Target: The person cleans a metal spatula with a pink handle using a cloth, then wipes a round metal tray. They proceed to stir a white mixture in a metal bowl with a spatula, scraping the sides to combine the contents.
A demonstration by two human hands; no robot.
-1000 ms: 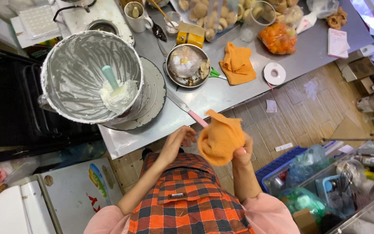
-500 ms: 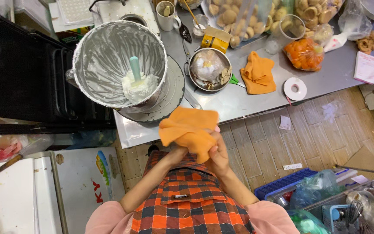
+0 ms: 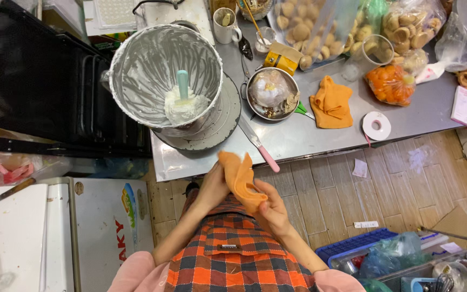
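Nearest: plaid orange-and-black apron over pink sleeves, at the bottom of the view.

Left hand: fingers closed around the near-left edge of the orange cloth. Right hand: fingers curled, pinching the cloth's lower end from the right. The cloth sits bunched and narrow between the two hands, its top corner just short of the desk's near edge. Half a second ago it was spread wider and flatter above both hands; now it is gathered into a folded strip, and the hands sit slightly apart rather than stacked.

Floor: wood-look planks with scraps of paper; blue crate to the near right; white appliance to the near left.

Desk, steel, near edge: knife with pink handle lying diagonally, handle overhanging the edge. Roll of white tape to the right.

Mid desk: large metal mixing bowl smeared with white cream, standing on a round turntable; a teal-handled spatula stands in the cream. Right of it, a small steel bowl holding crumpled plastic. A second orange cloth lies crumpled just beside that bowl. Bag of orange items farther right.

Far desk: white mug, bags of round baked pieces, yellow carton.

Far left: black oven door, open.
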